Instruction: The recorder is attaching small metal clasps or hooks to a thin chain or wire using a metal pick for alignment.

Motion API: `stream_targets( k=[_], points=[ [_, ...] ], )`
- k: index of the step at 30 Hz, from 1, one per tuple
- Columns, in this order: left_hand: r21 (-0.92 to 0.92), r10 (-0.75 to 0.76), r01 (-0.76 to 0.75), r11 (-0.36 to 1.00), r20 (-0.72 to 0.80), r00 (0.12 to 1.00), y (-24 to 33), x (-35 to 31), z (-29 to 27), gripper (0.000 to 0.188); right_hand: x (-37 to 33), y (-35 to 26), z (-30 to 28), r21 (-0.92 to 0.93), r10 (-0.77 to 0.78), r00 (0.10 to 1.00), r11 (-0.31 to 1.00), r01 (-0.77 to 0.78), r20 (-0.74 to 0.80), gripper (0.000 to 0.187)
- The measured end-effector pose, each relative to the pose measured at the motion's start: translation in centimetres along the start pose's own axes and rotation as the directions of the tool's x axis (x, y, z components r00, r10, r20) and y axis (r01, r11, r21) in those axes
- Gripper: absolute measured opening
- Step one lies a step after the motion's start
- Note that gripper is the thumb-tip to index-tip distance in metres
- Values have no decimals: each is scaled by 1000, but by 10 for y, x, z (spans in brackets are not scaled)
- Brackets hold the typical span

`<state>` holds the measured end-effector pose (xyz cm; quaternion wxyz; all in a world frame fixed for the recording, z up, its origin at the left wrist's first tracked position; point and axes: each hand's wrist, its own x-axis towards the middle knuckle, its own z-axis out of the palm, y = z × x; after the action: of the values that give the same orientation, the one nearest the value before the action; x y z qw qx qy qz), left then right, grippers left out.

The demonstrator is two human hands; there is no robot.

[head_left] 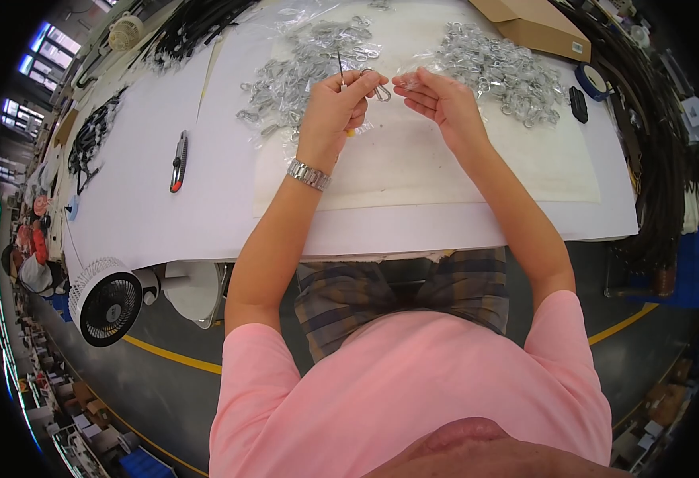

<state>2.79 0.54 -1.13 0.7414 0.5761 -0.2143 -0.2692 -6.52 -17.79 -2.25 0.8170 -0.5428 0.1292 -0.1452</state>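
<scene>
1. We see our left hand closed on a thin tool whose narrow shaft stands up out of the fist, pointing away from us; its fingertips also pinch a small metal clip, so this hand is the one on the piece.
2. Our right hand lies just beside the clip on its right side, palm turned inward, fingers loosely spread and closed on nothing we can make out; a scrap of clear wrap may touch its fingertips, but we cannot tell.
3. The clip hangs between the two hands, above the table; its long axis seems to run roughly left to right, though it is too small to be sure.
4. Heaps of like metal clips lie beyond the hands: one pile behind the left hand, another pile behind the right; a utility knife lies well apart to the left.
</scene>
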Motion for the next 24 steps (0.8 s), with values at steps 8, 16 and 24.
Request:
stream_targets(
  k=[8, 16, 24],
  points=[
    [60, 109, -104, 993, -99, 989, 3, -7, 11, 22, -1, 5, 5, -41, -14, 1000, 999, 14, 2, 33],
    [397, 301, -221, 891, -151, 942, -4, -7, 19, 19, -2, 9, 6, 115, 11, 996, 993, -21, 83, 29],
    [361, 249, -188, 914, -130, 960, -3, -6, 18, 18, -3, 15, 7, 178, 34, 988, 982, -61, 150, 31]
  ],
)
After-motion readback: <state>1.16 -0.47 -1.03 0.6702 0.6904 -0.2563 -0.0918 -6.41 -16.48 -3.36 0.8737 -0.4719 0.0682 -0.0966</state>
